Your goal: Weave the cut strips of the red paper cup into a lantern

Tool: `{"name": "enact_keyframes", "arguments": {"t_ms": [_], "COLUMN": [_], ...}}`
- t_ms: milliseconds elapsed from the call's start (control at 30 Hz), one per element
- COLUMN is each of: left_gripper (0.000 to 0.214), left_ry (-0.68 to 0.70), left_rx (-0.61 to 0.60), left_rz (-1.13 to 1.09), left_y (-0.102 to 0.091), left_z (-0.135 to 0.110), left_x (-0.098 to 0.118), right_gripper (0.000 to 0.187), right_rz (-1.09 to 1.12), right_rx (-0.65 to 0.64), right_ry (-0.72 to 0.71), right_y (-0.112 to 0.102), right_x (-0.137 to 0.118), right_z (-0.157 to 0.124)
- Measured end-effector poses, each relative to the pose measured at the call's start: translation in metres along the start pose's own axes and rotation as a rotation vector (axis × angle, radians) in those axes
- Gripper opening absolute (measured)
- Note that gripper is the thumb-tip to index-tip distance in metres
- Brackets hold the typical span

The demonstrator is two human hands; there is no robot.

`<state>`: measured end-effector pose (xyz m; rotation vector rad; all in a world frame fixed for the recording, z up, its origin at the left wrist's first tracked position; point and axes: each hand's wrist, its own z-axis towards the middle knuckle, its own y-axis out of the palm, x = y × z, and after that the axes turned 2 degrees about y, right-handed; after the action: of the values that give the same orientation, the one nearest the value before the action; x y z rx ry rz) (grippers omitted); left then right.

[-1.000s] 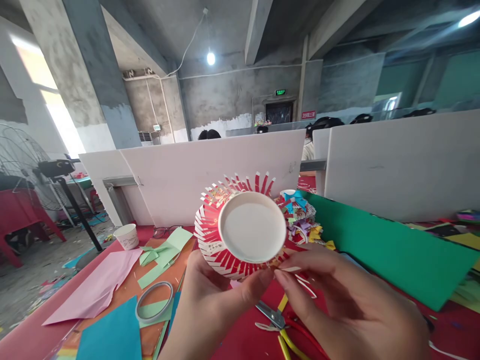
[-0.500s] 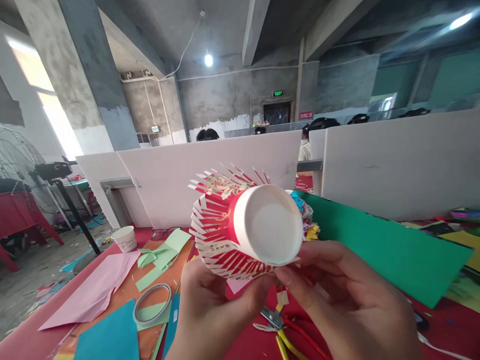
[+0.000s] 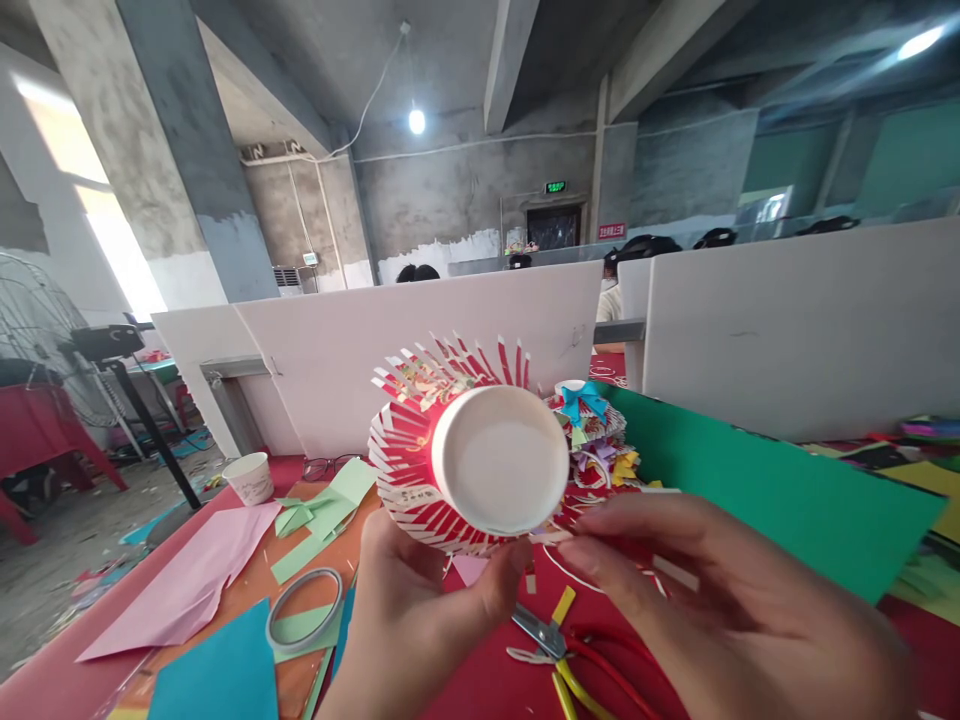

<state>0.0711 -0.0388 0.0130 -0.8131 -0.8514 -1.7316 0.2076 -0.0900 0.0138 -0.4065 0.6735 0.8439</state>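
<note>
The left hand (image 3: 442, 590) is clamped on the fringed cup (image 3: 501, 458), holding it above the table (image 3: 480, 675), white end towards the camera. The right hand (image 3: 720, 600) pinches a strip (image 3: 551, 538) at its lower side between thumb and forefinger. Pink paper (image 3: 184, 575) lies along the table's left edge, and a white cup (image 3: 248, 478) stands near the far left corner.

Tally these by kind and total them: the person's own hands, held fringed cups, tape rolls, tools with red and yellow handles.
Left hand and right hand: 2
Held fringed cup: 1
Tape roll: 1
Tool with red and yellow handles: 1
Total: 5
</note>
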Motion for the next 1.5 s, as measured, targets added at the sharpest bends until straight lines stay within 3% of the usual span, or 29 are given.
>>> {"name": "enact_keyframes", "arguments": {"t_ms": [133, 333, 433, 667, 867, 1200, 1300, 1500], "left_gripper": [0.007, 0.014, 0.014, 0.011, 0.006, 0.004, 0.004, 0.009], "left_ry": [0.023, -0.227, -0.286, -0.25, -0.324, -0.235, -0.183, -0.088], "left_rx": [-0.007, -0.123, -0.124, -0.113, -0.089, -0.004, 0.027, 0.112], "left_rz": [0.102, -0.267, -0.326, -0.354, -0.368, -0.365, -0.354, -0.225], "left_y": [-0.001, 0.006, 0.008, 0.01, 0.01, 0.015, 0.019, 0.022], "left_z": [-0.001, -0.002, -0.002, -0.002, -0.003, -0.004, -0.004, -0.006], "left_x": [0.004, 0.009, 0.01, 0.011, 0.013, 0.009, 0.008, 0.011], "right_gripper": [0.013, 0.018, 0.021, 0.024, 0.021, 0.023, 0.02, 0.016], "right_rz": [-0.029, -0.16, -0.176, -0.157, -0.251, -0.278, -0.193, 0.192], "right_rx": [0.039, -0.087, -0.11, -0.182, -0.178, -0.175, -0.142, -0.117], "right_ry": [-0.018, -0.204, -0.249, -0.263, -0.394, -0.544, -0.443, 0.052], "right_y": [-0.004, -0.007, -0.007, -0.01, -0.008, -0.008, -0.003, 0.004], "right_x": [-0.001, 0.002, 0.002, 0.0, 0.002, 0.012, 0.01, 0.005], "right_z": [-0.002, -0.005, -0.004, -0.001, -0.002, -0.005, -0.004, -0.002]}}
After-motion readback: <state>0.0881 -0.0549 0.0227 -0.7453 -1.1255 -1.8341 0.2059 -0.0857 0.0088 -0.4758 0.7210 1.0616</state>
